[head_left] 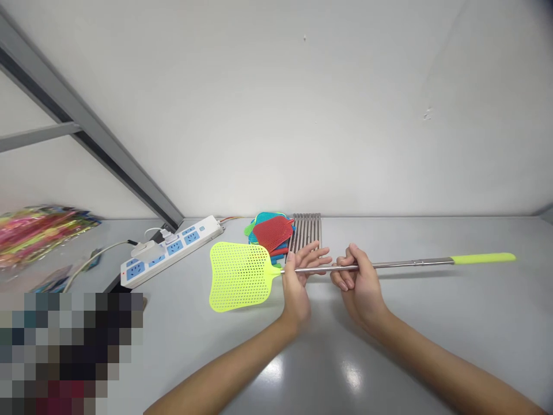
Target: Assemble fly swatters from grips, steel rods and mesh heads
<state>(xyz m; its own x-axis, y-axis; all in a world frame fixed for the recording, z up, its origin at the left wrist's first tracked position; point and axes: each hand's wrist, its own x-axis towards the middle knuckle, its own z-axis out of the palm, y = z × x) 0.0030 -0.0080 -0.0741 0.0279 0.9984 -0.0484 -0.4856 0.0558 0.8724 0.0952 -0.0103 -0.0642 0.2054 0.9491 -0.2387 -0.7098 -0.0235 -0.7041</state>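
A yellow-green fly swatter (pixel 241 276) with a perforated head, a thin telescopic metal rod and a yellow-green handle is held level above the table. Its rod is drawn out long, the head on the left and the handle at far right. Near the head, my left hand (pixel 299 288) holds the rod under its thumb, the other fingers stretched loosely away. My right hand (pixel 363 288) has its fingers curled around the middle of the rod. Behind the swatter lie a red swatter head (pixel 273 231), blue and green ones under it, and a row of metal rods (pixel 307 230), partly hidden by my left hand.
A white power strip (pixel 201 232) with blue sockets, plugs and cables lies at left on the grey table (pixel 432 334). Colourful plastic-wrapped items (pixel 43 236) are farther left. A metal frame (pixel 108 135) stands against the wall. The lower-left corner is pixelated.
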